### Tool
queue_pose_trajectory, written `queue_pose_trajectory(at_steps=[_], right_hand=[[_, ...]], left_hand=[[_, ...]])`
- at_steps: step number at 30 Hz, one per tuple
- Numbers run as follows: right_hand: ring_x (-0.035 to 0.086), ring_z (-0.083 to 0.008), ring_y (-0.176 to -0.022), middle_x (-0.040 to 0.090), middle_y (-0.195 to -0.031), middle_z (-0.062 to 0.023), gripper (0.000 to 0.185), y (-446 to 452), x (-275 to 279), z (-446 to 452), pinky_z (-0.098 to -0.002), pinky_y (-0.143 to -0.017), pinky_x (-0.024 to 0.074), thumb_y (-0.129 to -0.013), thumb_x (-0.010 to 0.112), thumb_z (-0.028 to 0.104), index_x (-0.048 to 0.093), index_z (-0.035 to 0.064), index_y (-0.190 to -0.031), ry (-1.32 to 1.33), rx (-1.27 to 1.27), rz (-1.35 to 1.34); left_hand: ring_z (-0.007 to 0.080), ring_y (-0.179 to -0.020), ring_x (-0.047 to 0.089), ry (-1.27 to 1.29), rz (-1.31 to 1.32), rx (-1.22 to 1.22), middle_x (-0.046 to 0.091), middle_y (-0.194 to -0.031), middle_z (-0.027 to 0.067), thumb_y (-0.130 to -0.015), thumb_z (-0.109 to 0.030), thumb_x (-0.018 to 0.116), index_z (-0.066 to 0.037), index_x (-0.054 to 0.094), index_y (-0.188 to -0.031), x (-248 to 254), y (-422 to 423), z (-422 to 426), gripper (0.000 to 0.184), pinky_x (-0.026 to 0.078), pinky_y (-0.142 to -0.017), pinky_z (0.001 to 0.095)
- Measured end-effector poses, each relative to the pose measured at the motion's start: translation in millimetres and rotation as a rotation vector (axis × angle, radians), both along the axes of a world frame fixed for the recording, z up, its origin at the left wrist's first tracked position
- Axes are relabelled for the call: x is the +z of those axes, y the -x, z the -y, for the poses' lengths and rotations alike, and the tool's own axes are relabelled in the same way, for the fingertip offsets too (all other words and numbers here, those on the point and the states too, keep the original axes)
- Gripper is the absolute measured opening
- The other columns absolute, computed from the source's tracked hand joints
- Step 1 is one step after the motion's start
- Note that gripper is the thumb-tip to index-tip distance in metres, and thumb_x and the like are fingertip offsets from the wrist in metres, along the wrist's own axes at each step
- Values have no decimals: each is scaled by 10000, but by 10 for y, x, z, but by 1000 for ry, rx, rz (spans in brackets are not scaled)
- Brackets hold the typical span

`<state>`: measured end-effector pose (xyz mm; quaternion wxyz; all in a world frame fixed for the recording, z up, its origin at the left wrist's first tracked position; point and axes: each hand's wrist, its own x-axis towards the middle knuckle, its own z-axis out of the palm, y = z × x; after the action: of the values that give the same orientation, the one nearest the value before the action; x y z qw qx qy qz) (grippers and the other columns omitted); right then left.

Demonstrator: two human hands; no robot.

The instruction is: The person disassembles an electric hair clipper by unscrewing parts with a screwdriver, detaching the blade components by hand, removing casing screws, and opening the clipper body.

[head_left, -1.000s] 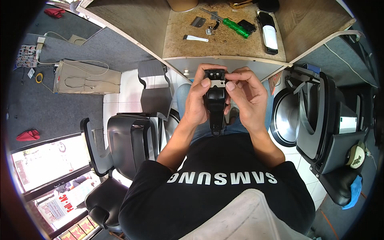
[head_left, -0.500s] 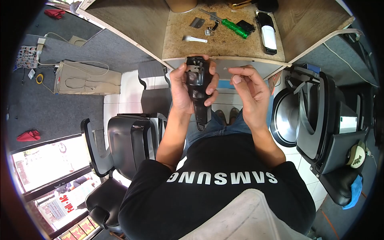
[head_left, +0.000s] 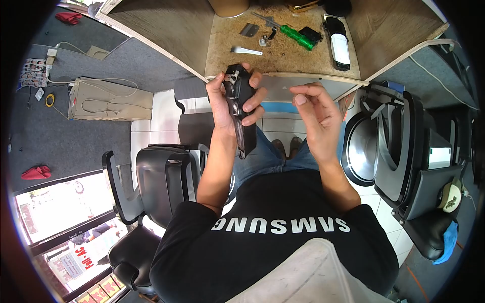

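The clipper (head_left: pixel 241 90) lies clasped between thumb and fingers of the left grip (head_left: pixel 222 112), long axis running from bench (head_left: pixel 293 61) toward jeans (head_left: pixel 262 162). Right grip (head_left: pixel 319 115), apart to its right: thumb and forefinger curled close; cannot tell whether they pinch anything.

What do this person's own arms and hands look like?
The left hand and right hand are ungloved, with no watch or bracelet showing. Both forearms are bare below short black sleeves; the black shirt bears white SAMSUNG lettering.
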<state>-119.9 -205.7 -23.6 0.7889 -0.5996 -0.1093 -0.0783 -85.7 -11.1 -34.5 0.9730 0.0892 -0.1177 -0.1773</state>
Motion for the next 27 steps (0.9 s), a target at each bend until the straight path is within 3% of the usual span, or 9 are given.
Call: queue_pose_trajectory(at_steps=[3,9,15,16,19,20,23,27], right_hand=[[538,-98,-933,655,-1027,-24,149,-57,-4,66,-258,-887,430,-1010,680,58,714,-22,-1131,40,-65,11],[542,-107,-857,637,-931,-38,142,-357,-8,224,-254,-828,438,-984,701,63,737,-7,-1102,275,-251,180],[637,-244,-836,663,-888,-94,148,-901,123,180,-353,-808,480,-922,726,83,754,36,-1059,754,-356,387],[649,-301,-902,696,-919,-92,147,-1036,78,165,-410,-842,476,-916,708,108,759,38,-1034,862,-366,466],[640,-275,-937,699,-943,-92,171,-1343,-1,52,-400,-855,470,-926,709,117,772,58,-1074,1144,-379,619],[636,-292,-1013,710,-972,-88,173,-1436,-27,9,-428,-901,453,-924,706,136,784,85,-1070,1196,-353,577],[650,-312,-1016,725,-970,-112,182,-1656,-77,-62,-426,-923,476,-898,704,132,786,63,-1045,1276,-396,714],[666,-323,-1010,731,-975,-138,187,-1806,-32,-164,-443,-916,490,-879,739,187,786,35,-978,1403,-431,667]], left_hand=[[165,-645,490,-118,-40,38,537,-1035,118,-1024,-481,514,-85,570,-1285,11,-148,-100,477,409,-367,267],[174,-638,498,-227,15,94,547,-1022,112,-1018,-474,512,-73,556,-1267,64,-394,-243,474,413,-374,281],[163,-661,498,-323,96,167,552,-1022,107,-1031,-457,487,-73,551,-1260,134,-773,-391,453,420,-394,273],[160,-674,497,-336,119,144,556,-1020,105,-1035,-458,480,-72,550,-1259,152,-839,-423,451,427,-406,269],[160,-672,499,-343,78,126,563,-1014,103,-1037,-458,475,-72,555,-1250,79,-1032,-477,448,426,-411,268],[160,-675,507,-349,53,144,570,-1003,101,-1038,-452,474,-72,563,-1240,31,-1071,-479,440,424,-417,264],[162,-677,515,-365,57,141,576,-1000,99,-1038,-446,476,-75,570,-1232,7,-1111,-495,429,428,-425,263],[161,-681,530,-469,57,70,575,-1023,88,-1034,-460,473,-70,547,-1261,45,-1077,-450,457,450,-443,279]])
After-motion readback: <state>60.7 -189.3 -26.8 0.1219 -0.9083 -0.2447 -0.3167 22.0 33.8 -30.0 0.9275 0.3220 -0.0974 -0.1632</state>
